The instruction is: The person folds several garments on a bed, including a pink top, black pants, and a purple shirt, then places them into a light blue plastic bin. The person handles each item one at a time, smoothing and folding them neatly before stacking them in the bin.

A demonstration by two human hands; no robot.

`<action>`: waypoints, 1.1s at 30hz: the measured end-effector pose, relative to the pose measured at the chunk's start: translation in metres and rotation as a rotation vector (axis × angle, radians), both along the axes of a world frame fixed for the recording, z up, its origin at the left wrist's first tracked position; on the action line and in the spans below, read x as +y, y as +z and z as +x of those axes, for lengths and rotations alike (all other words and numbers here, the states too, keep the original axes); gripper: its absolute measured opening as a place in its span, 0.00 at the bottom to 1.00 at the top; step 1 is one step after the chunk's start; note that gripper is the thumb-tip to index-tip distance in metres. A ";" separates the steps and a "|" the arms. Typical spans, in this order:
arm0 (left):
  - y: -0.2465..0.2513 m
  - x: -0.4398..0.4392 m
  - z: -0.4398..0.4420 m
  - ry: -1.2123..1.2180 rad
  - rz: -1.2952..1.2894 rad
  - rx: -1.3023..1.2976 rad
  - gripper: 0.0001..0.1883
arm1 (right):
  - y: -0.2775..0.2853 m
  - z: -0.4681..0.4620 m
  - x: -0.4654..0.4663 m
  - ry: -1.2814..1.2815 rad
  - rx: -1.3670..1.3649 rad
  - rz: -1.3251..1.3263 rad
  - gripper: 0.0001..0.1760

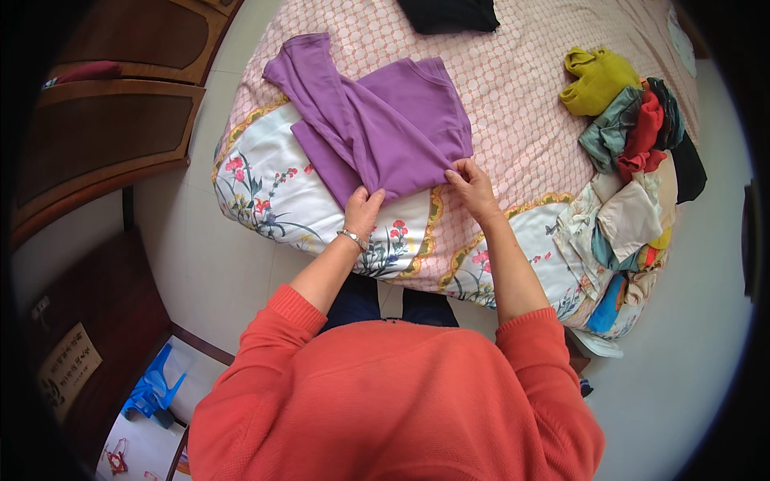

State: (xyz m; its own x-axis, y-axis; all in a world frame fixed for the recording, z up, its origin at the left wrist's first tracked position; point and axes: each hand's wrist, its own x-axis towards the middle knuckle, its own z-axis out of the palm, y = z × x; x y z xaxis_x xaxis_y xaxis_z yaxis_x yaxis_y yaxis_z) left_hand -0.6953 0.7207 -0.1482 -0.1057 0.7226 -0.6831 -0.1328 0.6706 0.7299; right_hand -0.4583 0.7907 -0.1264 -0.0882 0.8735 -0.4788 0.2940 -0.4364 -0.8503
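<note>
A purple long-sleeved top (397,126) lies partly folded on the bed, one sleeve stretched toward the upper left and its neckline at the upper right. My left hand (363,210) pinches the near edge of the fabric between thumb and fingers; a metal bracelet or watch circles that wrist. Farther right, my right hand (473,186) grips the garment's lower right corner the same way. Beneath the top is a patterned bedspread (511,108) with white floral panels.
Along the bed's right side lies a heap of clothes (628,204), with a mustard-yellow garment (601,81) at its far end. A black garment (448,15) lies at the bed's far side. Wooden cabinets (108,132) stand at left, and a blue plastic item (153,385) is at lower left.
</note>
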 end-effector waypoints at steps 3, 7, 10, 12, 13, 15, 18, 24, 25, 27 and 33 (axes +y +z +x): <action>0.002 -0.014 -0.003 0.050 0.006 -0.049 0.07 | 0.003 0.012 -0.002 0.014 0.204 -0.026 0.07; -0.001 -0.031 0.001 0.070 -0.025 -0.074 0.08 | 0.003 0.021 -0.019 0.060 0.005 -0.122 0.07; -0.003 -0.031 -0.002 -0.020 -0.032 -0.019 0.08 | 0.005 0.028 -0.030 0.063 0.072 -0.115 0.07; -0.002 -0.027 -0.004 -0.071 -0.116 -0.006 0.08 | 0.007 0.030 -0.031 0.055 0.090 -0.152 0.08; 0.001 -0.025 -0.005 -0.102 -0.174 0.009 0.08 | 0.008 0.030 -0.028 0.091 0.050 -0.145 0.08; 0.007 -0.022 -0.002 -0.074 -0.117 -0.009 0.10 | 0.010 0.026 -0.020 0.139 -0.071 -0.168 0.09; 0.018 -0.013 0.001 0.006 -0.148 0.009 0.14 | 0.017 0.016 -0.006 0.227 -0.251 -0.092 0.13; 0.022 0.017 -0.008 -0.003 -0.069 0.448 0.30 | 0.029 -0.023 0.026 0.264 -0.718 0.484 0.23; 0.019 0.024 -0.005 0.001 -0.039 0.513 0.32 | 0.025 -0.034 0.033 0.252 -0.655 0.551 0.24; 0.014 0.040 0.001 0.007 0.027 0.650 0.36 | 0.014 -0.059 0.049 0.278 -0.577 0.505 0.27; 0.013 0.072 0.002 0.168 0.259 0.809 0.41 | -0.004 -0.122 0.089 0.249 -0.415 0.266 0.30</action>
